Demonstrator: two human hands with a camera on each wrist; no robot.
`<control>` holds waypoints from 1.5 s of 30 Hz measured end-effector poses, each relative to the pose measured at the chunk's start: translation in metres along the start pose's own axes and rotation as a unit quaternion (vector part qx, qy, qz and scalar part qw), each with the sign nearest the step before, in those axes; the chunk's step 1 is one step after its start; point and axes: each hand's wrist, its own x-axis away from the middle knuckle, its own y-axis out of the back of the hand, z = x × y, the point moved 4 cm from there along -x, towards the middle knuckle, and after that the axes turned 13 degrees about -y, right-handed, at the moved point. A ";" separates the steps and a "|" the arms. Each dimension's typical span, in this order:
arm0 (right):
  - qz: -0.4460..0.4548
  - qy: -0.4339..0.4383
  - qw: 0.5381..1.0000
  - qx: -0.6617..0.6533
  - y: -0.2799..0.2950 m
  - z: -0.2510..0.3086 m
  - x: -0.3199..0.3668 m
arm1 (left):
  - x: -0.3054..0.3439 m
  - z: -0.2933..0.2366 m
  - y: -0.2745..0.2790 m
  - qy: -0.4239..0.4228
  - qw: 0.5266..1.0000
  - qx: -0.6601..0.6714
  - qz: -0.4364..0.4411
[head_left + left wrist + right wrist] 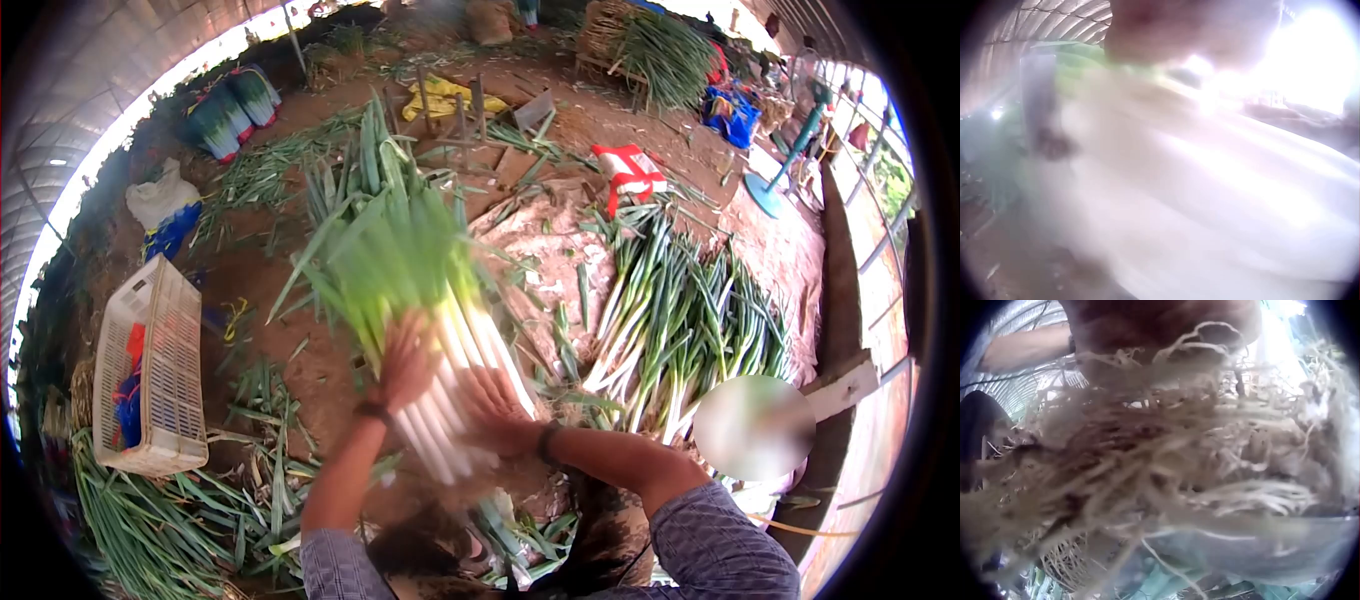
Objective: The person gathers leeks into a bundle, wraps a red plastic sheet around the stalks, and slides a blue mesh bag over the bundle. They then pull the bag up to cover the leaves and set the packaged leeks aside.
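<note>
Dirt floor [262,335], red-banded packet [628,174], onions [430,275]

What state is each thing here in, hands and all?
Leek-like bundle: leaves on, partly blurred
Left hand: resting on the bundle, blurred
Right hand: fingers straight, against the bundle
Roots: tangled, partly blurred
Pile at right: lying loose, leaves on
Crate: open, red thing and blue thing inside
Red-and-white bag: lying beyond the pile
</note>
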 end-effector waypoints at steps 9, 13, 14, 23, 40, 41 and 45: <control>0.004 -0.009 1.000 -0.023 -0.007 -0.004 -0.009 | -0.065 0.037 -0.053 0.026 0.996 -0.089 0.018; 0.052 0.019 0.994 -0.090 0.028 -0.011 -0.007 | -0.064 0.028 -0.044 0.046 0.992 -0.111 0.045; 0.084 -0.016 0.979 -0.184 0.043 -0.022 -0.009 | -0.065 0.017 -0.034 0.081 0.989 -0.095 0.079; 0.010 -0.118 0.965 -0.232 0.093 -0.117 0.090 | 0.078 -0.123 -0.030 -0.031 0.991 0.000 0.132; 0.027 -0.133 0.985 -0.106 0.066 -0.045 0.067 | 0.091 -0.126 -0.042 -0.025 0.997 -0.034 0.069; 0.182 -0.117 0.975 -0.040 0.069 -0.023 0.058 | 0.088 -0.124 -0.039 -0.031 0.997 -0.032 0.062; 0.217 -0.031 0.975 -0.043 0.027 -0.002 0.048 | 0.091 -0.127 -0.038 -0.030 0.997 -0.020 0.062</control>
